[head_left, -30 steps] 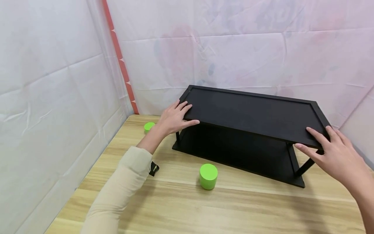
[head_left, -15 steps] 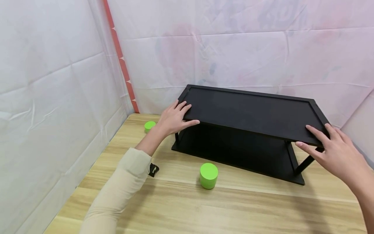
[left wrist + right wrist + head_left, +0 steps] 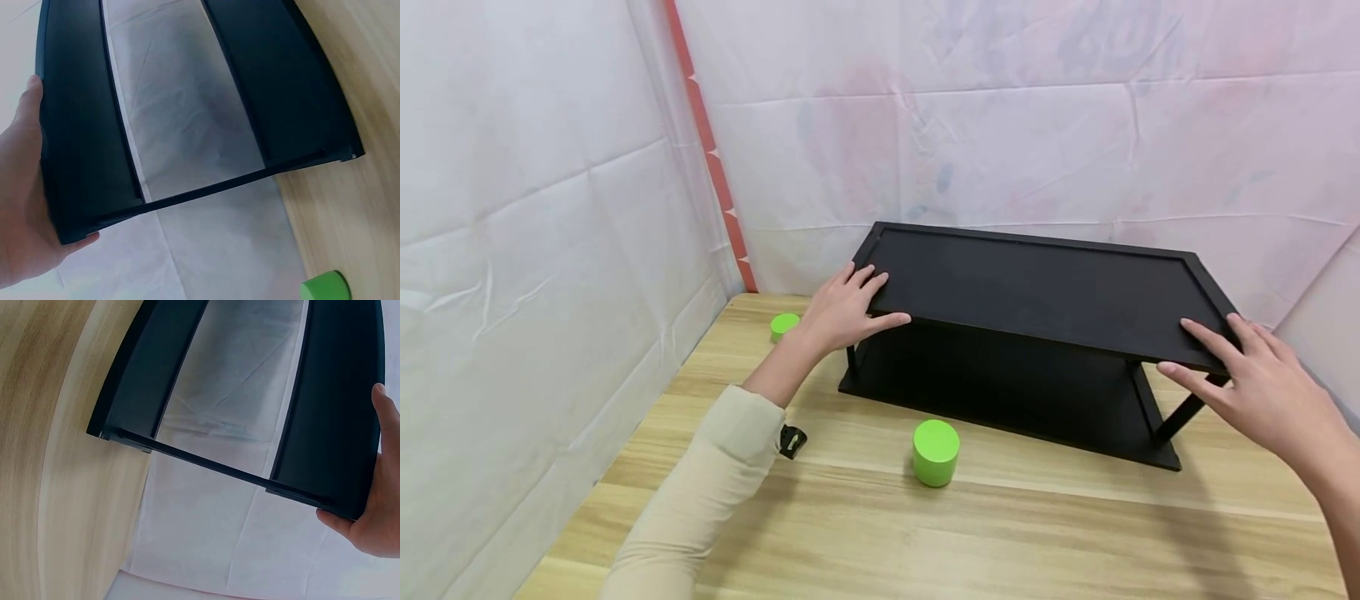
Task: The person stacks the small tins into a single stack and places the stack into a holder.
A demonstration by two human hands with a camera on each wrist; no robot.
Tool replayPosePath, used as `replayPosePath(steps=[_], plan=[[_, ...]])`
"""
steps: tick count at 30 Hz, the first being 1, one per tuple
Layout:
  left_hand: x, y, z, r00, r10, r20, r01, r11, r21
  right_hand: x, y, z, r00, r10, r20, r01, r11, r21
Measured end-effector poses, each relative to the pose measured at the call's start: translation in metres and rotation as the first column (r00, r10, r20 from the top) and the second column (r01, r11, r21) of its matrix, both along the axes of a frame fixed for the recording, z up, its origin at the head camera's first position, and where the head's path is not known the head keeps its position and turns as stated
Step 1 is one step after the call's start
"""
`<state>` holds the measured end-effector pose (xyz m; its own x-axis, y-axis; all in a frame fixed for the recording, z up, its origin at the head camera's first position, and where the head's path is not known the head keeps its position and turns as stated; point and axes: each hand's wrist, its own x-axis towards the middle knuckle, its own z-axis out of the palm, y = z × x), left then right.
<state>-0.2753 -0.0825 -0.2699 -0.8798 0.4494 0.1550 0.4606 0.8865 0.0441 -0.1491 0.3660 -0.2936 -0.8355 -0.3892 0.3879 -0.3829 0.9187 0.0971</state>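
A black two-tier shelf (image 3: 1037, 283) stands on the wooden table, slightly angled, with a tray-like top board and a flat base. My left hand (image 3: 841, 312) rests on its left front corner, straight fingers spread over the top and the thumb stretched along the front edge. At the right front corner my right hand (image 3: 1262, 379) lies in much the same way, index finger on the board. From below, the left wrist view has the thumb (image 3: 30, 100) along one edge of the board. The right wrist view shows the right thumb (image 3: 382, 403) likewise.
A green cylinder (image 3: 936, 454) stands in front of the shelf. Another green round piece (image 3: 784, 325) sits at the left, partly behind my forearm. A small black part (image 3: 792, 442) peeks out beside my sleeve. White sheeting (image 3: 1015, 150) hangs behind the table (image 3: 1037, 542).
The shelf has turned slightly under my hands: its top has shifted a little left and the right front of its base has moved back. Both hands have kept their places on it.
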Motion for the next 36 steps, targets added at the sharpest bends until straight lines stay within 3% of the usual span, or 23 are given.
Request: replayPosePath(steps=[3,5,8,19,36], plan=[[0.000,0.000,0.002,1.000,0.012,0.020,-0.012,1.000,0.007,0.000,-0.004,0.001,0.987,-0.133,0.095,0.143,0.984,-0.106],[-0.001,-0.001,0.001,0.999,0.024,0.041,-0.025,1.000,0.013,0.001,-0.008,0.003,0.957,-0.234,0.174,0.265,0.947,-0.183],[-0.001,-0.002,-0.001,0.996,0.043,0.077,-0.046,0.998,0.032,0.002,-0.011,0.003,0.924,-0.306,0.229,0.356,0.907,-0.224],[0.000,-0.003,-0.002,0.995,0.057,0.082,-0.063,0.996,0.070,0.000,-0.012,0.000,0.946,-0.263,0.189,0.308,0.912,-0.270],[0.005,-0.006,-0.003,0.995,0.079,0.066,-0.084,0.993,0.077,-0.006,-0.013,0.003,0.946,-0.247,0.210,0.300,0.914,-0.274]])
